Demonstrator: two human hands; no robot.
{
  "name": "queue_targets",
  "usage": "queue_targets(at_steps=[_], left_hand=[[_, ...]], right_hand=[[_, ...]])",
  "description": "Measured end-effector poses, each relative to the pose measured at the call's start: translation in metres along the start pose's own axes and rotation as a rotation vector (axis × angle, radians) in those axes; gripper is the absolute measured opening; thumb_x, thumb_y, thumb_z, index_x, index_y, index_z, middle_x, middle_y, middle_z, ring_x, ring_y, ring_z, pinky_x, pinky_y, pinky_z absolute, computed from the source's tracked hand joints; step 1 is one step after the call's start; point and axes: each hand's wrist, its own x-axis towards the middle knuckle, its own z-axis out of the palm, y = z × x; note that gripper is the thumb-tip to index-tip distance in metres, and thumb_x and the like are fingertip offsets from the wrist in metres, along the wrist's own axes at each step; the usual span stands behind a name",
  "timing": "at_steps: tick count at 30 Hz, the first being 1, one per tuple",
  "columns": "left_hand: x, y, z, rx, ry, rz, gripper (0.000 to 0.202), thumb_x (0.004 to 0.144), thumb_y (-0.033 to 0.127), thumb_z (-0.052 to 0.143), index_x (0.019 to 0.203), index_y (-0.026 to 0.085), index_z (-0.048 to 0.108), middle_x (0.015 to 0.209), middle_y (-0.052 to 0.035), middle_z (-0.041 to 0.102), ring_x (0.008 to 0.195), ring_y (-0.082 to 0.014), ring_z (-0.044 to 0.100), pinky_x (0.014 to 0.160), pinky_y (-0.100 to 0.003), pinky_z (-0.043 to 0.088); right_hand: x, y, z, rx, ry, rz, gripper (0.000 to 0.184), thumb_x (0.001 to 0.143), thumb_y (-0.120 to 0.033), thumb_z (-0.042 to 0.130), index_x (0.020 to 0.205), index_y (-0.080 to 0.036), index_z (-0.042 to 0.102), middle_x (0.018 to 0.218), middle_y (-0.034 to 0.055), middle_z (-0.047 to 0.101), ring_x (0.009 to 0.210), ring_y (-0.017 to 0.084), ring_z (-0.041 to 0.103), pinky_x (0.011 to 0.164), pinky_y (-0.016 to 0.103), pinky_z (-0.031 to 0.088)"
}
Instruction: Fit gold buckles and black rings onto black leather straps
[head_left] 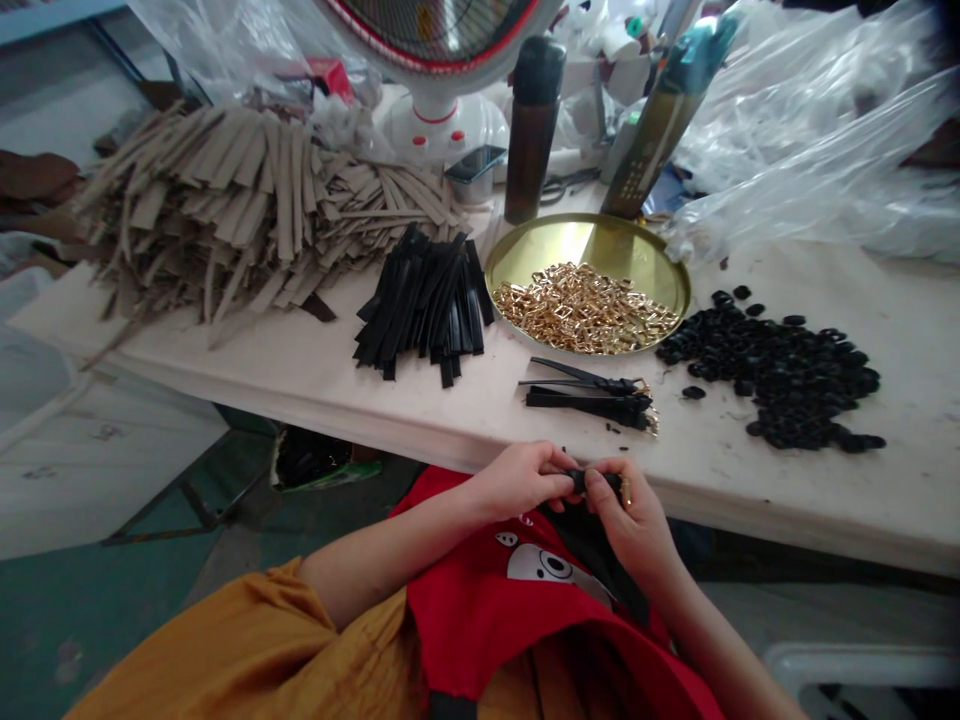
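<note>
Both hands meet at the table's near edge, above my red apron. My left hand (523, 478) and my right hand (628, 512) pinch the same black strap (579, 480) between their fingertips; a small gold buckle shows at the right hand's fingers. Just beyond them lie a few black straps fitted with gold buckles (592, 397). Further back sit a pile of plain black straps (426, 303), a gold dish (525, 262) holding several gold buckles (585, 308), and a heap of black loops (780, 372) to the right.
A big pile of tan strips (240, 200) covers the table's left. A white fan base (442, 125), a dark flask (532, 125), a spray can (660, 120) and clear plastic bags (817, 140) line the back. Floor and a bag lie below left.
</note>
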Motion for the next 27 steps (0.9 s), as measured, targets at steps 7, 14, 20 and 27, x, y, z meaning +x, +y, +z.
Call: queue_targets(at_steps=[7,14,20,27], left_hand=[[-0.006,-0.003,-0.003,0.220,-0.059,0.065,0.021,0.074,0.019,0.051,0.092,0.011,0.057,0.077,-0.0032,0.063,0.059,-0.0091,0.056,0.056,-0.021,0.046],[-0.014,0.002,0.000,0.321,-0.051,0.117,0.021,0.076,0.020,0.049,0.093,0.011,0.058,0.081,-0.0038,0.064,0.062,-0.0093,0.057,0.058,-0.020,0.046],[-0.013,0.008,-0.004,0.433,-0.178,0.058,0.018,0.079,0.023,0.042,0.082,0.012,0.056,0.070,-0.0022,0.063,0.056,-0.0093,0.056,0.053,-0.019,0.044],[-0.011,0.012,-0.002,0.828,-0.118,0.224,0.023,0.078,0.031,0.045,0.084,0.012,0.056,0.080,-0.0061,0.063,0.067,-0.0147,0.056,0.057,-0.022,0.040]], right_hand=[[-0.004,0.006,-0.010,-0.015,-0.179,0.001,0.016,0.083,-0.035,0.043,0.084,-0.020,0.048,0.066,-0.0002,0.053,0.057,0.013,0.048,0.053,0.026,0.039],[-0.004,0.004,-0.014,0.069,-0.309,0.072,0.018,0.083,-0.038,0.044,0.080,-0.020,0.047,0.057,-0.0038,0.047,0.050,0.011,0.043,0.047,0.023,0.036],[-0.010,0.007,-0.002,-0.001,-0.091,-0.002,0.023,0.080,-0.039,0.048,0.091,-0.019,0.051,0.075,0.0028,0.057,0.062,0.015,0.051,0.056,0.027,0.041],[-0.007,0.000,0.009,-0.055,0.157,0.016,0.024,0.081,-0.043,0.046,0.081,-0.020,0.051,0.071,0.0030,0.056,0.065,0.018,0.052,0.062,0.031,0.041]])
